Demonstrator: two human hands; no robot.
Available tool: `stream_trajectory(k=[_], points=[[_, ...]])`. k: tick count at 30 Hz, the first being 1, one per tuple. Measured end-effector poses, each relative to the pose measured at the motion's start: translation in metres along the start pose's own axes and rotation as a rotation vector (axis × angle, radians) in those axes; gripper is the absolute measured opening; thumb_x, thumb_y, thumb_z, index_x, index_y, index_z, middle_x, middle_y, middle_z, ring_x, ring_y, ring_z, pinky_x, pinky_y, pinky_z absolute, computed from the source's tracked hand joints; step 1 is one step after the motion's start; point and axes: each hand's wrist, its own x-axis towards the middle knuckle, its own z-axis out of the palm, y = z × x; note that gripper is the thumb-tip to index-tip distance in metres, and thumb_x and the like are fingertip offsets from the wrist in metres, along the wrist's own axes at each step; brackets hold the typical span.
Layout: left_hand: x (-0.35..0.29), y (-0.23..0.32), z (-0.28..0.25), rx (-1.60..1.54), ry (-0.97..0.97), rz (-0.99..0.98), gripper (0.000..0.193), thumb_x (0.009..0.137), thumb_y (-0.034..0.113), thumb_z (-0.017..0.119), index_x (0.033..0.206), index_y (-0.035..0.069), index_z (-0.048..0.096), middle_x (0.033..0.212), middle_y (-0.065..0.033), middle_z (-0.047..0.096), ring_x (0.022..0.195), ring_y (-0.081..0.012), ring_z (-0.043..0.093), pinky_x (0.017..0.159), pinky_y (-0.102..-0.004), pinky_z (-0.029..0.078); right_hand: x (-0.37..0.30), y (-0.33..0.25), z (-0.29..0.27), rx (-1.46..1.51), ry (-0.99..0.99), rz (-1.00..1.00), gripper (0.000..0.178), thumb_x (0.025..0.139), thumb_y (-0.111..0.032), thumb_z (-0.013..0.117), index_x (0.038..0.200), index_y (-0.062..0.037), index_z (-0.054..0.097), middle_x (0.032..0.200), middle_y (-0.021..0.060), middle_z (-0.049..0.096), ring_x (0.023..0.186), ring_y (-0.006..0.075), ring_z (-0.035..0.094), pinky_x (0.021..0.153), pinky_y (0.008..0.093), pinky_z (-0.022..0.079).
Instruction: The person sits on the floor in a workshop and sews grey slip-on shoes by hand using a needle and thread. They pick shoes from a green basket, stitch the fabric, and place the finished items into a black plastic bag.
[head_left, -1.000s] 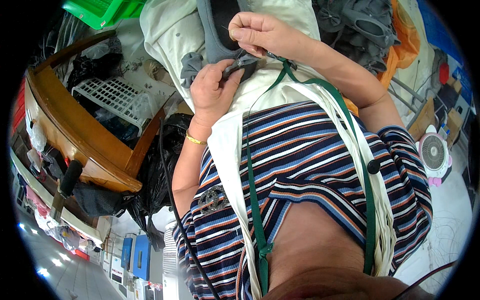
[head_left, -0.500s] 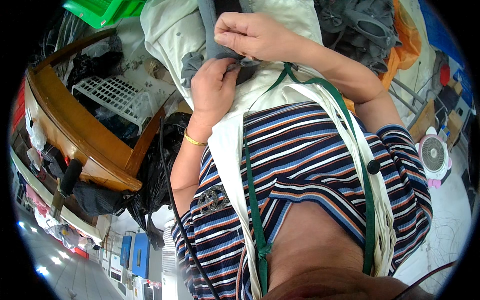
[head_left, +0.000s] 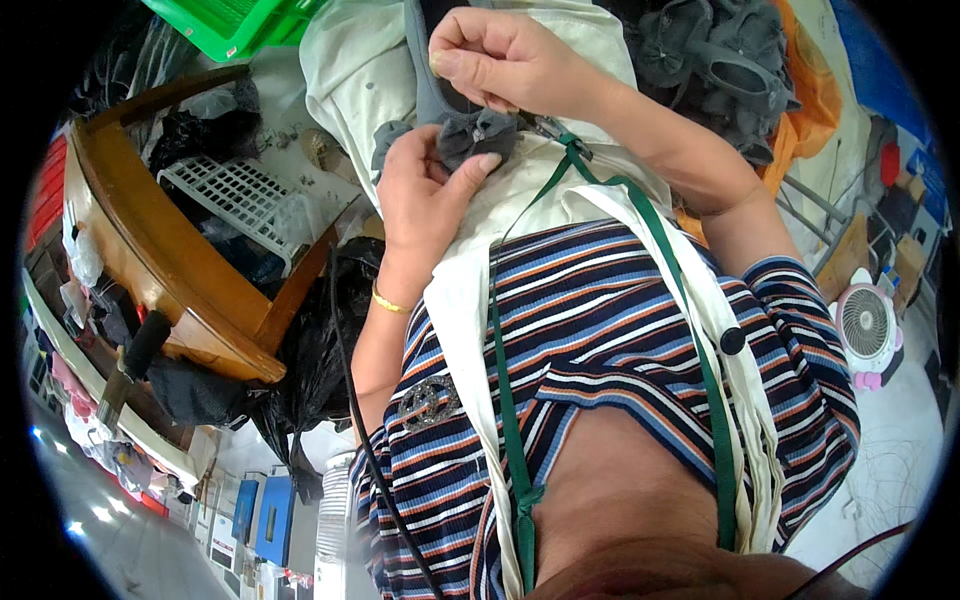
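Across my lap lies a long dark-grey cloth piece (head_left: 426, 85) with a bunched grey fabric bow (head_left: 477, 138) at its near end. My left hand (head_left: 425, 200) grips the bow, thumb along its near edge and the other fingers partly hidden behind the cloth. Just above, my right hand (head_left: 515, 65) is closed in a pinch over the cloth; anything between its fingertips is too small to make out. Beneath the work, a cream apron (head_left: 350, 60) covers my lap, and a green strap (head_left: 550, 180) crosses it.
A pile of similar grey cloth pieces (head_left: 735, 75) sits on an orange bag (head_left: 815, 90) at the right. Leftward are a brown wooden frame (head_left: 150, 250), a white plastic grid (head_left: 235, 200) and a green crate (head_left: 225, 30). A small fan (head_left: 865, 318) stands far right.
The bow has turned up into plain sight between my left thumb and fingers, with the thumb now spread to the right. My right hand stays pinched, slightly higher. The whole view has shifted a little.
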Motion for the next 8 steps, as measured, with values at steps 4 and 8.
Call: stream_trajectory(k=[4,8], points=[[-0.010,-0.001,-0.001,0.181,0.052,-0.038,0.069,0.073,0.043,0.084,0.112,-0.005,0.054,0.089,-0.0135,0.061,0.075,-0.0242,0.059,0.066,-0.0348,0.051,-0.007,-0.018,0.013,0.131,-0.072,-0.017,0.018,0.103,-0.023,0.054,0.100,-0.0058,0.055,0.071,-0.0044,0.050,0.053,0.0011,0.044,0.046,0.0160,0.034],[-0.007,-0.016,-0.007,-0.103,-0.084,-0.128,0.063,0.080,0.046,0.080,0.110,-0.003,0.055,0.091,-0.0150,0.064,0.072,-0.0235,0.062,0.065,-0.0346,0.051,-0.004,-0.026,0.036,0.164,-0.157,-0.135,0.018,0.099,-0.020,0.060,0.105,-0.0038,0.059,0.077,-0.0019,0.058,0.061,0.0030,0.050,0.054,0.0192,0.042]])
